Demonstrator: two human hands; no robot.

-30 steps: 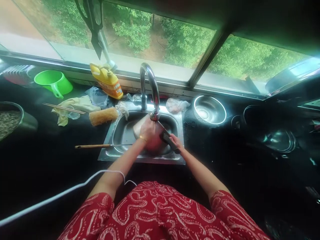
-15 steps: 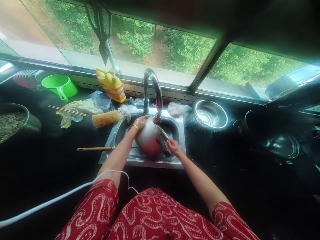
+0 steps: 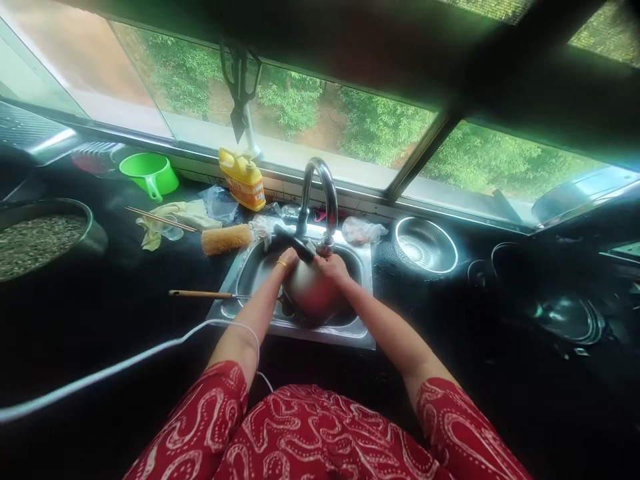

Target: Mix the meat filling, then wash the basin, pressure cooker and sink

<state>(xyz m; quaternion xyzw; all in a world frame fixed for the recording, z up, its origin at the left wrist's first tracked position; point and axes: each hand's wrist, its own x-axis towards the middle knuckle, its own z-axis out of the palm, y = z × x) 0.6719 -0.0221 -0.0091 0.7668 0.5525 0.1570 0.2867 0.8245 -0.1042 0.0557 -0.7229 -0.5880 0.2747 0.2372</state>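
Note:
A rounded silver metal pan (image 3: pixel 313 293) is tilted in the sink (image 3: pixel 231 308) beneath the curved faucet (image 3: pixel 327 183), its outer side towards me. Its black handle (image 3: pixel 295 241) points up and to the left. My left hand (image 3: pixel 289 257) is closed on the pan's upper left edge, with the fingertips partly hidden. Close by on the right, my right hand (image 3: pixel 333 268) grips the pan near the base of the handle. A long utensil with a wooden handle (image 3: pixel 200 294) lies across the sink's left edge, its far end beside the pan.
Left of the sink lie a loofah (image 3: pixel 227 239), cloths, chopsticks (image 3: pixel 160 219) and a green dipper (image 3: pixel 149 175). A yellow jug (image 3: pixel 243 180) stands by the window. On the right are a plastic bag (image 3: pixel 363 231) and a metal strainer (image 3: pixel 425 245). A white cable (image 3: pixel 125 365) crosses my left arm.
The pan has turned, so its handle has swung from the right side to the upper left. My right hand has moved up and left, closer to my left hand. The view has shifted.

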